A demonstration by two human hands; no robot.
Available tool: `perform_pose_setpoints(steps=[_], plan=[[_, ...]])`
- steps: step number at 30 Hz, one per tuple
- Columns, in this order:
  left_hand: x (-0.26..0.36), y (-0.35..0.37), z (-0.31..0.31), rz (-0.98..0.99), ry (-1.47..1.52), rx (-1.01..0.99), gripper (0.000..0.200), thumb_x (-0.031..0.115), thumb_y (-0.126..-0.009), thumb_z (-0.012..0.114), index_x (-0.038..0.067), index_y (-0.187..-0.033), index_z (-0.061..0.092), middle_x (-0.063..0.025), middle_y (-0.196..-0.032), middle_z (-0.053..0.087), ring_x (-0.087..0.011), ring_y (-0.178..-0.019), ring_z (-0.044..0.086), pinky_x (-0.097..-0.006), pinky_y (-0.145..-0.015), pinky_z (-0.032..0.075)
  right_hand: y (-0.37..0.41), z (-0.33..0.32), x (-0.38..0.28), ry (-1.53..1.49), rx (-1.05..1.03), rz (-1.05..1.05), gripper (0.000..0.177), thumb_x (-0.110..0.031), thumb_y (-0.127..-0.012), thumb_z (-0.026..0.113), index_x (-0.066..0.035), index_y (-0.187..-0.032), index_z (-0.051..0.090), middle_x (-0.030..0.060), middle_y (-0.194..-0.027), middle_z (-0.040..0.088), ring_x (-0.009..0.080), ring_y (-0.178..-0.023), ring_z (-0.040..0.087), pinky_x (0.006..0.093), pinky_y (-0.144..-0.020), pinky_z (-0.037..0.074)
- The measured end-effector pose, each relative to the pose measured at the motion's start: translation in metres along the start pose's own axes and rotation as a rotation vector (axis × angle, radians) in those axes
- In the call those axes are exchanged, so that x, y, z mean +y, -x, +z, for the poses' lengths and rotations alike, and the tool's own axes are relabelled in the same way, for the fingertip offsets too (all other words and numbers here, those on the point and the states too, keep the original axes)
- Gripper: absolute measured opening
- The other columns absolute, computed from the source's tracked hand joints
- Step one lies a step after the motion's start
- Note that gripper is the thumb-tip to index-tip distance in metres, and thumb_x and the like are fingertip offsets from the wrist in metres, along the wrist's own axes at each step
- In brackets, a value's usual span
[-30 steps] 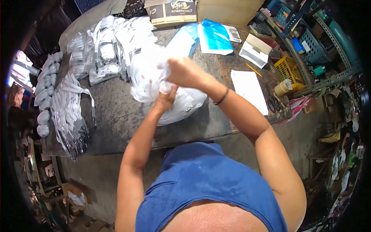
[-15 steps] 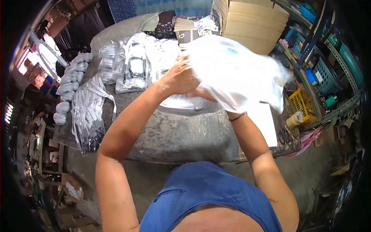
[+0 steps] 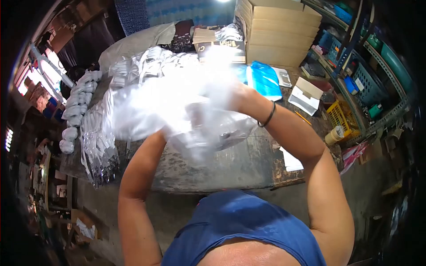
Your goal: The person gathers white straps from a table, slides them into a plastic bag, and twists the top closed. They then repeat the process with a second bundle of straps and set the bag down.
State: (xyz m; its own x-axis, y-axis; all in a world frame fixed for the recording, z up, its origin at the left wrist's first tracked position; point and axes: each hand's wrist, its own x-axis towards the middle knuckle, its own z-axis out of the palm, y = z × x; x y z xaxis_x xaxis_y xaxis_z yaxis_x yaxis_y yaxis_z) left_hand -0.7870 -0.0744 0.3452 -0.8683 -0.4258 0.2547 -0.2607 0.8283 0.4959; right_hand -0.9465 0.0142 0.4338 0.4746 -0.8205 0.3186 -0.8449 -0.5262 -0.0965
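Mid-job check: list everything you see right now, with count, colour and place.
plastic bag: one, clear, blurred, held up over the table
table: one, dark grey, under the bag
cardboard boxes: a stack, brown, far edge
packet: one, blue, beyond the right wrist
strap bundles: many, white, table's left edge
basket: one, yellow, right side
tape roll: one, beige, right edge
right hand: grips the bag's top; black wristband
left hand: at the bag's lower edge, grip hidden
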Motion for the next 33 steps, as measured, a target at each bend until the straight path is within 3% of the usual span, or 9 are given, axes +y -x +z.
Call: perform_pose_setpoints(steps=[4,8,11,13,14,18,20,24,33], plan=[[0.041,-0.006,-0.009,-0.507,0.031,-0.093,0.056,0.048,-0.090,0.051,0.002,-0.122,0.056,-0.0172,-0.120,0.059,-0.0268,-0.113,0.054,-0.0352,-0.097,0.038,-0.027,-0.026,-0.005,-0.187,0.013,0.148,0.030,-0.029,-0.080,0.061,-0.002,-0.091,0.065,0.0127,-0.083,0.066,0.0262,-0.074,0.065,0.0342,-0.063,0.051],[0.039,-0.007,-0.010,-0.117,0.441,-0.037,0.046,0.036,-0.097,0.043,0.001,-0.125,0.054,-0.0154,-0.122,0.057,-0.0236,-0.114,0.052,-0.0329,-0.100,0.037,0.010,-0.079,0.026,-0.989,0.457,-0.130,0.055,-0.044,-0.089,0.057,0.002,-0.120,0.053,0.0111,-0.119,0.057,0.0259,-0.098,0.064,0.0393,-0.082,0.052],[0.032,-0.007,-0.011,0.060,0.419,-0.104,0.043,0.036,-0.099,0.037,0.009,-0.130,0.052,-0.0130,-0.128,0.054,-0.0234,-0.119,0.047,-0.0346,-0.102,0.035,0.068,-0.082,0.050,-0.559,0.631,0.033,0.088,-0.063,-0.077,0.060,-0.003,-0.137,0.038,0.0130,-0.134,0.046,0.0295,-0.116,0.054,0.0452,-0.093,0.046],[0.036,-0.005,-0.005,0.104,0.381,-0.100,0.042,0.034,-0.099,0.037,0.011,-0.133,0.049,-0.0138,-0.125,0.056,-0.0242,-0.118,0.049,-0.0351,-0.102,0.036,0.108,-0.034,0.083,-0.224,0.241,0.152,0.100,-0.058,-0.068,0.073,-0.004,-0.141,0.032,0.0139,-0.135,0.045,0.0265,-0.118,0.050,0.0439,-0.095,0.043],[0.040,-0.002,-0.003,0.087,0.344,-0.160,0.046,0.038,-0.099,0.035,0.008,-0.132,0.049,-0.0144,-0.128,0.054,-0.0242,-0.118,0.049,-0.0353,-0.103,0.035,0.116,-0.017,0.054,-0.447,0.189,0.137,0.091,-0.023,-0.065,0.084,-0.001,-0.138,0.035,0.0147,-0.138,0.043,0.0246,-0.127,0.039,0.0372,-0.105,0.032],[0.078,0.018,-0.014,0.040,0.173,-0.376,0.050,0.045,-0.096,0.042,0.005,-0.124,0.052,-0.0139,-0.124,0.053,-0.0266,-0.116,0.050,-0.0392,-0.100,0.039,0.140,0.052,0.036,-0.550,-0.215,0.132,0.085,-0.033,-0.064,0.084,-0.006,-0.134,0.044,0.0104,-0.139,0.043,0.0295,-0.128,0.040,0.0402,-0.107,0.032],[0.059,0.019,0.028,0.631,0.057,0.150,0.038,0.029,-0.082,0.061,0.011,-0.116,0.059,-0.0132,-0.122,0.055,-0.0343,-0.112,0.051,-0.0423,-0.096,0.041,0.138,0.054,0.009,-0.476,-0.297,0.129,0.080,-0.032,-0.066,0.082,-0.006,-0.132,0.046,0.0102,-0.139,0.044,0.0293,-0.128,0.040,0.0406,-0.106,0.032],[0.099,0.030,0.023,0.669,-0.025,0.168,0.063,0.054,-0.071,0.066,0.023,-0.125,0.055,-0.0171,-0.139,0.036,-0.0391,-0.134,0.021,-0.0614,-0.103,0.017,0.129,0.039,-0.044,-0.445,-0.291,0.041,0.071,-0.031,-0.070,0.078,-0.007,-0.130,0.048,0.0100,-0.138,0.045,0.0290,-0.128,0.041,0.0414,-0.106,0.033],[0.146,0.027,-0.024,0.772,0.143,-0.653,0.088,0.050,-0.067,0.073,0.005,-0.136,0.041,-0.0203,-0.142,0.034,-0.0335,-0.135,0.029,-0.0480,-0.108,0.025,0.120,0.010,-0.100,-0.440,-0.320,-0.164,0.051,-0.028,-0.078,0.069,-0.008,-0.123,0.055,0.0093,-0.135,0.048,0.0283,-0.127,0.042,0.0431,-0.106,0.034]])
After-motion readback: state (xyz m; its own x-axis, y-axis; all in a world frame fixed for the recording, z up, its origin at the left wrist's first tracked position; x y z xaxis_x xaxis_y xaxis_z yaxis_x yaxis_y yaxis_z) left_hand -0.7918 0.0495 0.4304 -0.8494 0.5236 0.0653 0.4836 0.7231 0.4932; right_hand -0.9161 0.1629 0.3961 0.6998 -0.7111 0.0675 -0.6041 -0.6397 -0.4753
